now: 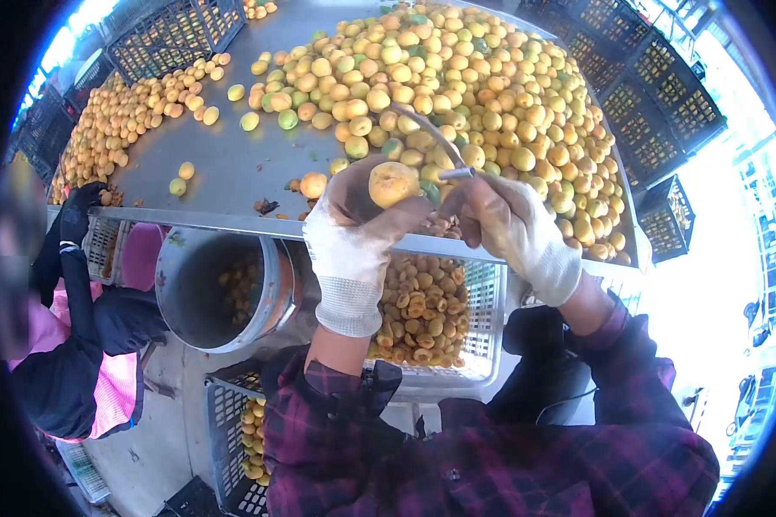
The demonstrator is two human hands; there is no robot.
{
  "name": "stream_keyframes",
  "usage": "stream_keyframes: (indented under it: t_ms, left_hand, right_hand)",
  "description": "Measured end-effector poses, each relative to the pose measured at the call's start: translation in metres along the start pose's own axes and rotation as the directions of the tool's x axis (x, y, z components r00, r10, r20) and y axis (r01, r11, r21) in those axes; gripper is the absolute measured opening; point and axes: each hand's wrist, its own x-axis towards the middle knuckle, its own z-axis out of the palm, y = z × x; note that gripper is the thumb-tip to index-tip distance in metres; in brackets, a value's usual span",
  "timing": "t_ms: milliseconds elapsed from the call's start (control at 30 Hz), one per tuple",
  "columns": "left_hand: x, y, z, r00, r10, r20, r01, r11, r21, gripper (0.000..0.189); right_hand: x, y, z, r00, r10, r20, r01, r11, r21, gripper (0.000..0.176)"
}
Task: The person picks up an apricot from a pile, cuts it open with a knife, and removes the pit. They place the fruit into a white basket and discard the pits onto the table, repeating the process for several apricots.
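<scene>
Currently grasping one orange-yellow fruit [394,184] in the gloved left hand [341,226], with thumb and fingers around its sides, over the front part of the metal surface [224,164]. Also clutching a curved tool [457,173] with a short silvery end in the gloved right hand [516,222], just beside the fruit; cannot tell whether touching it. Reaching with both wrists across the front edge [224,224], from about its middle to its right part. Crowded beyond the hands by a large heap [509,121] of similar fruit, spreading to the right edge and leaving scant room on that side. More open to the left, across a wide bare stretch of grey metal between this heap and a smaller pile [102,125], broken only by a few loose fruits [178,186]. Hemmed in below the front edge, between the forearms, by a white basket [493,326] of cut-looking fruit; left of that by a deep bucket [194,297], and lower down by a dark crate [219,441] with more fruit in it. Flanked at far left by a co-worker's black-gloved hand [78,212], near the same edge and well apart from the left hand. Bounded beyond the right edge by dark crates [651,116] of fruit.
</scene>
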Motion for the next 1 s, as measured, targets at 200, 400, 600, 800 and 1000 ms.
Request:
stream_keyframes:
  t_ms: [200, 400, 600, 800, 1000]
  left_hand:
    - [0.001, -0.009, -0.001, 0.999, -0.04, -0.004, 0.04, 0.999, -0.024, 0.052]
    - [0.005, -0.012, 0.006, 1.0, -0.016, -0.016, 0.018, 0.997, 0.069, 0.051]
    - [0.011, -0.018, 0.006, 0.998, -0.055, -0.034, 0.057, 0.997, 0.053, 0.051]
    - [0.012, -0.017, 0.004, 0.998, -0.014, -0.053, 0.022, 0.989, 0.145, 0.052]
    - [0.011, -0.015, 0.004, 0.995, 0.013, -0.094, 0.004, 0.984, 0.179, 0.051]
  right_hand:
    - [-0.014, 0.028, 0.002, 0.992, -0.018, 0.122, 0.018, 1.0, -0.003, 0.052]
    - [-0.011, 0.041, -0.007, 0.983, -0.044, 0.178, 0.064, 0.992, -0.106, 0.048]
    - [-0.014, 0.052, -0.001, 0.991, -0.09, 0.103, 0.099, 0.991, -0.087, 0.047]
    - [-0.014, 0.048, -0.003, 0.992, -0.089, 0.089, 0.1, 0.987, -0.123, 0.048]
    - [-0.013, 0.05, 0.002, 0.994, -0.005, 0.112, 0.013, 0.998, -0.068, 0.045]
